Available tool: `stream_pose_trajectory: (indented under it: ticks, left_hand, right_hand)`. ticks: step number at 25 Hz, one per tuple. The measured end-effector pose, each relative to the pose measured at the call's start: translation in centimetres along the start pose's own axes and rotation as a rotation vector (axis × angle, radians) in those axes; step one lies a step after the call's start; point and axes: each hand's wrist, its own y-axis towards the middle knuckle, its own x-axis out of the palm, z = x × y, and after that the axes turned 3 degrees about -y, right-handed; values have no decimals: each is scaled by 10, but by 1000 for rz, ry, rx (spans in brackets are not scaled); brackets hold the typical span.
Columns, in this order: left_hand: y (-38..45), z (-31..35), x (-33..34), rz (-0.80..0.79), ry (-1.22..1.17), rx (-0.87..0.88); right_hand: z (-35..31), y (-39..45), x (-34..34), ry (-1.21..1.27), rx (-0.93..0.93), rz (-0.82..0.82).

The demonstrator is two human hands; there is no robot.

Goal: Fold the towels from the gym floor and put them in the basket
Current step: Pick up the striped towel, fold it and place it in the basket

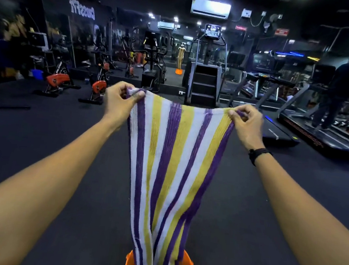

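Hands up front: left hand (120, 99) and right hand (246, 126) each pinch a top corner of purple-yellow-white striped cloth towel (172, 166). Towel hangs stretched, lower end over orange plastic basket (130, 264) on dark gym floor (63, 143).

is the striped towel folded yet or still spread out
Spread out, not folded: the left hand and right hand pinch the striped towel by its top corners, and it hangs full length.

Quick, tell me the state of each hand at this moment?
Left hand: closed, pinching one top corner of the striped towel.
Right hand: closed, pinching the other top corner.
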Motion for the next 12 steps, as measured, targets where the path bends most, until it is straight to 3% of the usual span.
stream_pose_trajectory:
  ticks: [1, 3, 4, 5, 6, 7, 8, 9, 10, 11, 12]
  left_hand:
    - [2, 2, -1, -92, 19, -17]
    - [-4, 3, -2, -548, 101, -177]
    - [-8, -2, 1, -648, 139, -229]
    - [-9, -7, 3, -565, 163, -222]
    - [-6, -14, 2, -366, 173, -197]
    - [-3, -18, -2, -287, 210, -219]
    - [-3, -20, -6, -442, 283, -285]
    - [-4, -20, -10, -713, 378, -372]
    - [-4, -22, -13, -869, 422, -416]
    - [-4, -24, -14, -822, 398, -394]
    - [-1, -27, -15, -640, 308, -355]
  right_hand:
    - [0, 2, -4, 17, 24, -102]
    - [-3, -6, -12, 27, 194, -730]
    - [2, -12, -11, 26, 274, -898]
    - [6, -15, -6, 29, 293, -855]
    - [12, -16, -3, -34, 228, -593]
    - [19, -14, -3, -97, 172, -340]
    - [22, -14, -4, -126, 159, -354]
    - [21, -16, -5, -139, 159, -577]
    - [22, -20, -5, -154, 172, -825]
    - [27, -22, -3, -145, 173, -851]
    - [32, -23, -2, -91, 164, -684]
